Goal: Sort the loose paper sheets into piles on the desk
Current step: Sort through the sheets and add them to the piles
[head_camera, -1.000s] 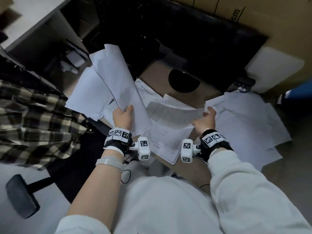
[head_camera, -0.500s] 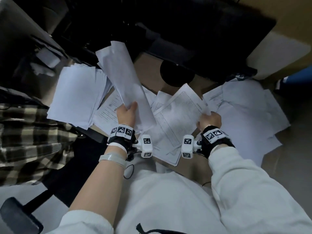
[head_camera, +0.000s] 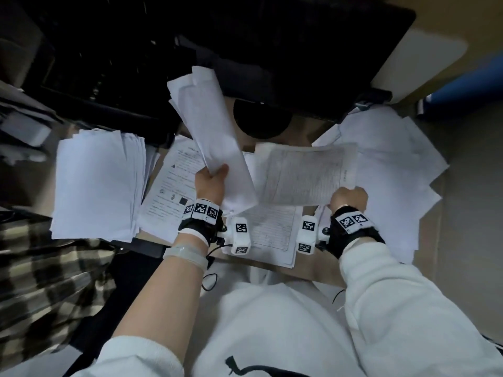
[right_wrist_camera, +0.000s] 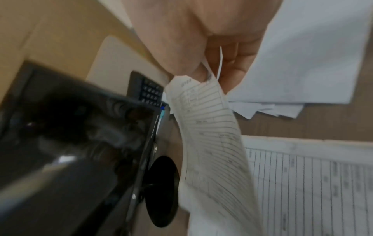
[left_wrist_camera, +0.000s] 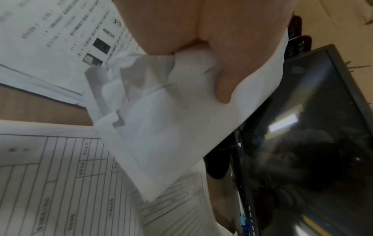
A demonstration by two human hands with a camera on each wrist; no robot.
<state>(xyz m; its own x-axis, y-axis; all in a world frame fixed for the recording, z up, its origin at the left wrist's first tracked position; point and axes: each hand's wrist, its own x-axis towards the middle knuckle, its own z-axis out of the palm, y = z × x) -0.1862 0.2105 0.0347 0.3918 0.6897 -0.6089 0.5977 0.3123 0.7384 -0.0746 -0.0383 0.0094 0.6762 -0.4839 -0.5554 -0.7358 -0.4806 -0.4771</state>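
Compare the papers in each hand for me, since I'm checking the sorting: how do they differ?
The left hand grips a bundle of sheets showing blank backs, raised toward the monitor. The right hand pinches a printed form with ruled table lines, held flatter over the desk. Both are white paper held at a lower edge.

A brown wooden desk point(head_camera: 304, 131) is carrying several paper piles. A blank stack point(head_camera: 98, 183) is lying left of the left hand point(head_camera: 211, 183), a printed sheet point(head_camera: 174, 186) is lying just beside it, lined forms point(head_camera: 269, 229) are lying between the hands, and a loose white spread point(head_camera: 394, 170) is lying beyond the right hand point(head_camera: 347, 198). A black monitor base point(head_camera: 261, 121) is standing farther back.
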